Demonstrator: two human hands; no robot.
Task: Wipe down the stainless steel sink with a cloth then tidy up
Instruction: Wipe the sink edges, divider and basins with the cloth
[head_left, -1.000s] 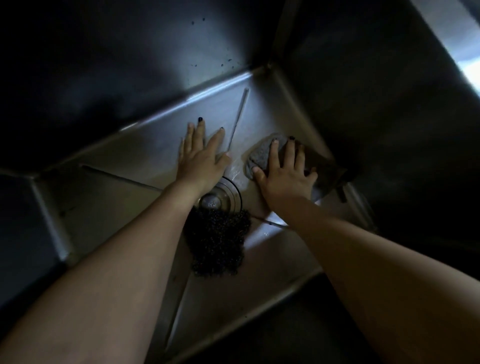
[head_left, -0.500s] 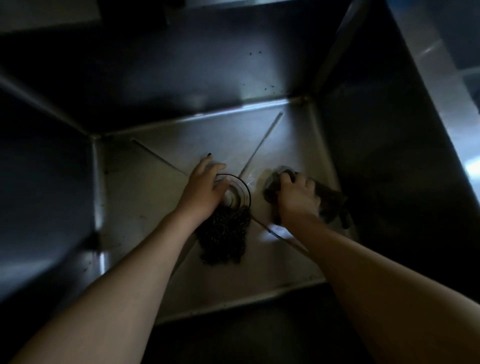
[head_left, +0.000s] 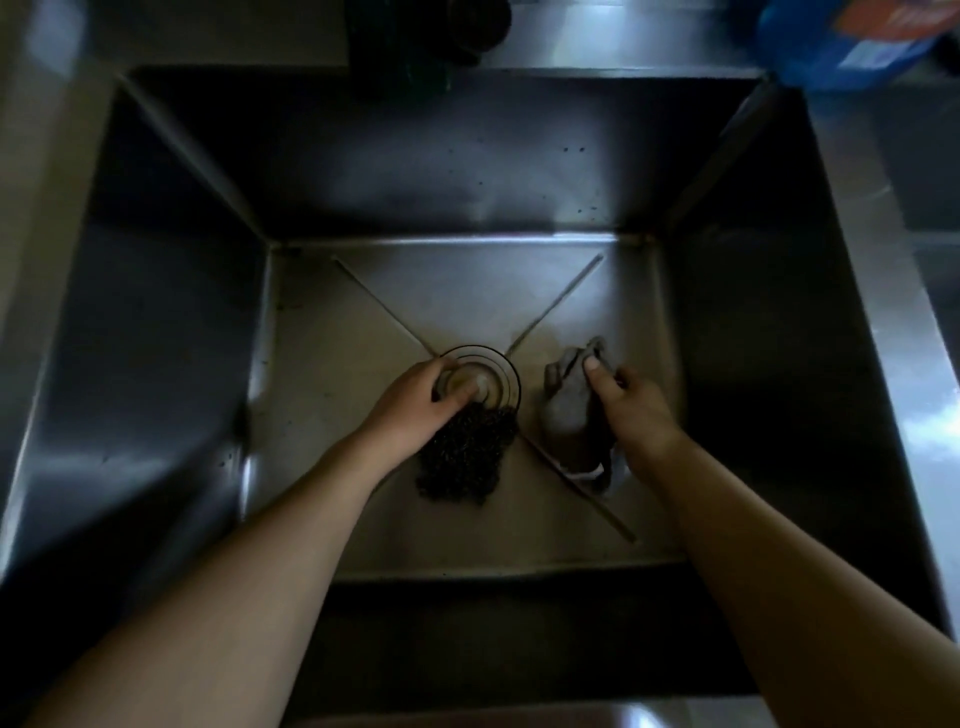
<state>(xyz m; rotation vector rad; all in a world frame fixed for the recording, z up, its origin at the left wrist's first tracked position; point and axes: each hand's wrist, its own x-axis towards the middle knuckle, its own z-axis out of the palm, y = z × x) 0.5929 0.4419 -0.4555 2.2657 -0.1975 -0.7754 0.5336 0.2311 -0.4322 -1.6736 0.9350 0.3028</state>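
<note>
2 bare hands reach to the floor of the sink (head_left: 171, 291). The right hand (head_left: 631, 410) has its grip clamped on a crumpled grey cloth (head_left: 569, 405), thumb pressed on top, with the cloth lying on the sink floor right of the drain (head_left: 491, 376). The left hand (head_left: 415, 397) curls its fingers over the drain's round ringed strainer; whether the grip is closed on it I cannot tell. Just below the drain, touching the left hand, lies a dark, coarse, wiry scourer (head_left: 462, 457). The sink is a deep square steel basin, dull and speckled, with 4 creases running from the corners to the drain. On the counter at the far right corner stands a blue container (head_left: 841, 47) with an orange label, its writing too blurred to read.
</note>
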